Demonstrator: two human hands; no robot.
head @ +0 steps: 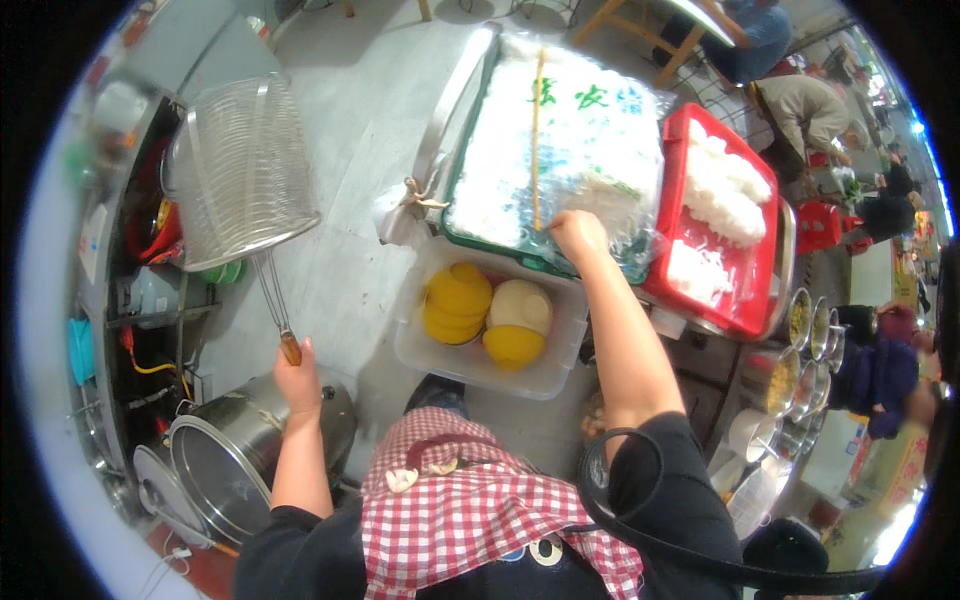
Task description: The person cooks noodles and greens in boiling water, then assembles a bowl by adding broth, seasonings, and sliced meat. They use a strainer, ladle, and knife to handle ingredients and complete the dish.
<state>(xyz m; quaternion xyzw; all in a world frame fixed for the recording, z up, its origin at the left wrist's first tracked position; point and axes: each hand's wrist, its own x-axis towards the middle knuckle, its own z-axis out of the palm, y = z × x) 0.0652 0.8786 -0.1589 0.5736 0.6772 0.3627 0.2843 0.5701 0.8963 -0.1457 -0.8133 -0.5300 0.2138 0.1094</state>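
Note:
My left hand [298, 382] grips the wooden handle of a large wire strainer [247, 169], whose metal basket is raised at the left. My right hand [580, 238] is at the near edge of a green crate [456, 169] lined with clear printed plastic over white noodles. Its fingers are closed at the plastic, beside the lower end of a thin wooden stick [537, 142]; whether they pinch the plastic or the stick is not clear. Just right of the crate, a red tray [670, 180] bears clumps of white noodles [724, 184].
A translucent tub [420, 360] with yellow and cream bowls [457, 300] sits below the crate. A tall steel pot [262, 420] stands at lower left by a shelf rack [150, 319]. Metal containers of food [782, 379] line the right. Other people [806, 112] are at upper and far right.

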